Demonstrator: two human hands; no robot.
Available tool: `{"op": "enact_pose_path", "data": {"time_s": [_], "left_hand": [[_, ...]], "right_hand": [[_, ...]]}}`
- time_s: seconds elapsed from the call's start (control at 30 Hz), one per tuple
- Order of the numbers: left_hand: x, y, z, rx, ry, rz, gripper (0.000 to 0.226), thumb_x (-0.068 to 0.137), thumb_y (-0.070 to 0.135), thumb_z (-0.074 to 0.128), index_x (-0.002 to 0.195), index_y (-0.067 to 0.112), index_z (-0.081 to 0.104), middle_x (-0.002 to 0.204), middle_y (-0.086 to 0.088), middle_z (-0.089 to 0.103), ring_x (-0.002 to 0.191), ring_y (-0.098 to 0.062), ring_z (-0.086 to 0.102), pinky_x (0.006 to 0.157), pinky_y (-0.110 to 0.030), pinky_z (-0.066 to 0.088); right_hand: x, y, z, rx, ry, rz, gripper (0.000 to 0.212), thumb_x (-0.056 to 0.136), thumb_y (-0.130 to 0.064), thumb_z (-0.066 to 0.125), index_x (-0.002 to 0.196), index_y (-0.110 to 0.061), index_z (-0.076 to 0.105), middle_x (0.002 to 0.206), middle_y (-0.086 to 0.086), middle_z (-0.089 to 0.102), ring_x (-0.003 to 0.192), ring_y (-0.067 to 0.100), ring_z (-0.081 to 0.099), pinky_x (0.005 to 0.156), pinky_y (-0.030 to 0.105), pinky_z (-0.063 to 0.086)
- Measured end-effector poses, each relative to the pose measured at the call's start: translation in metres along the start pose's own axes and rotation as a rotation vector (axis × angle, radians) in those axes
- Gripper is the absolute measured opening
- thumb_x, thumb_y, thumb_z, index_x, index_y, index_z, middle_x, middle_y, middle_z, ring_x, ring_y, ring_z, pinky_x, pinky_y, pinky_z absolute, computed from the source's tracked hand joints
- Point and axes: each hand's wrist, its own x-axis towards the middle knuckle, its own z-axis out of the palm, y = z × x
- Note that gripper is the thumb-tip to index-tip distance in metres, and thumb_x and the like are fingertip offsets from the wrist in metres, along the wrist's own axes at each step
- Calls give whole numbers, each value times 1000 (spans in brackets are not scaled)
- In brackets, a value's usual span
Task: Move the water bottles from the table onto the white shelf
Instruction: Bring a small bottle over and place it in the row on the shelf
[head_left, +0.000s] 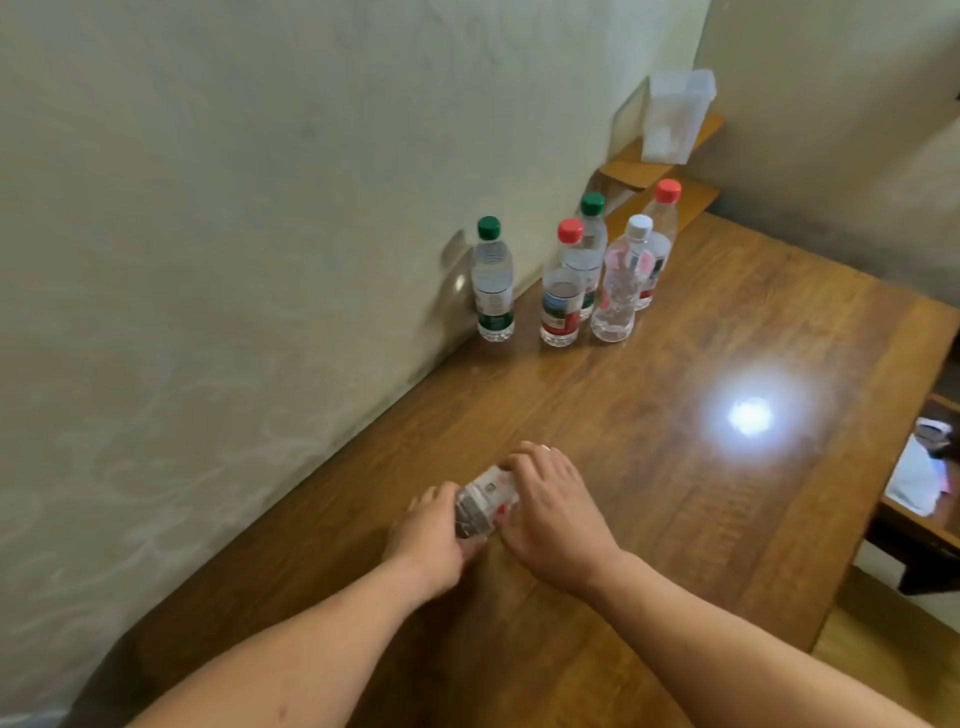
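Observation:
A clear water bottle (483, 501) with a red and grey label sits low on the wooden table (701, 519), held between both hands. My left hand (434, 540) grips its lower part and my right hand (553, 512) covers its top, hiding the cap. Several more bottles stand upright at the far side by the wall: a green-capped bottle (492, 283) alone on the left, then a red-capped bottle (562, 286), another green-capped bottle (589, 249), a white-capped bottle (621, 283) and a second red-capped bottle (658, 239). No white shelf is in view.
The pale wall (234, 234) runs along the table's left edge. A clear plastic container (675, 117) stands on a small wooden ledge (670, 171) in the far corner. A bright light reflection (748, 415) glares on the tabletop. Dark furniture holding white items (919, 478) sits right of the table.

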Motion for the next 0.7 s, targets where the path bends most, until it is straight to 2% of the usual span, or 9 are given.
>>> {"op": "enact_pose_path", "data": {"time_s": [0.07, 0.13, 0.23, 0.3, 0.37, 0.47, 0.53, 0.6, 0.7], "left_hand": [[-15, -27, -9, -197, 20, -67, 59, 85, 50, 83, 134, 36, 53, 136, 8, 62, 125, -18, 61, 106, -46, 55], [-35, -55, -21, -368, 57, -103, 64, 86, 48, 83, 139, 36, 49, 143, 7, 61, 129, -17, 61, 107, -45, 57], [-74, -100, -43, -554, 70, -100, 88, 89, 50, 80, 160, 31, 31, 157, 4, 51, 144, -22, 54, 115, -46, 51], [-110, -131, -59, -719, 97, -34, 66, 94, 44, 78, 149, 31, 46, 140, 4, 66, 126, -13, 66, 107, -39, 57], [-155, -159, -80, -870, 100, 19, 19, 108, 31, 63, 126, 32, 66, 115, 2, 79, 106, -10, 75, 91, -25, 61], [-208, -212, -108, -904, 182, 128, 19, 107, 23, 62, 126, 25, 66, 126, -6, 75, 115, -15, 72, 95, -24, 58], [-246, -259, -128, -870, 335, 147, 35, 91, 25, 80, 117, 32, 59, 119, 4, 72, 104, -5, 70, 89, -21, 57], [-283, -307, -146, -732, 502, 148, 42, 78, 41, 84, 112, 38, 58, 111, 14, 68, 101, -3, 67, 90, -29, 58], [-330, -378, -166, -505, 725, 47, 52, 74, 50, 84, 119, 37, 60, 109, 24, 52, 88, 11, 52, 83, -8, 45]], "right_hand": [[-11, -21, -4, 35, 85, 138, 42, 91, -45, 64, 127, -23, 59, 123, -4, 60, 119, 19, 58, 106, 36, 50], [-16, -54, -8, 128, -52, 267, 41, 96, -54, 65, 126, -27, 59, 119, -9, 61, 110, 13, 62, 95, 31, 56], [-18, -122, -9, 360, -266, 357, 64, 88, -75, 67, 134, -30, 58, 127, -14, 65, 112, 8, 66, 93, 23, 58], [-22, -178, -7, 593, -279, 334, 79, 76, -84, 71, 133, -31, 59, 127, -14, 71, 113, 7, 70, 100, 30, 60], [-26, -237, -1, 789, -286, 299, 82, 71, -75, 83, 135, -26, 63, 121, -8, 79, 112, 10, 75, 104, 39, 60], [-32, -328, 13, 790, -311, 198, 67, 79, -47, 93, 136, -25, 65, 119, -8, 81, 111, 12, 77, 102, 42, 60], [-37, -389, 22, 698, -296, 114, 58, 79, -48, 93, 130, -34, 68, 114, -17, 81, 106, 3, 77, 96, 36, 60], [-41, -451, 26, 641, -306, 32, 53, 79, -53, 91, 125, -38, 70, 110, -22, 80, 101, -4, 76, 89, 28, 59], [-43, -536, 37, 628, -348, -109, 45, 82, -45, 91, 122, -37, 72, 109, -25, 80, 102, -6, 75, 89, 24, 59]]}}
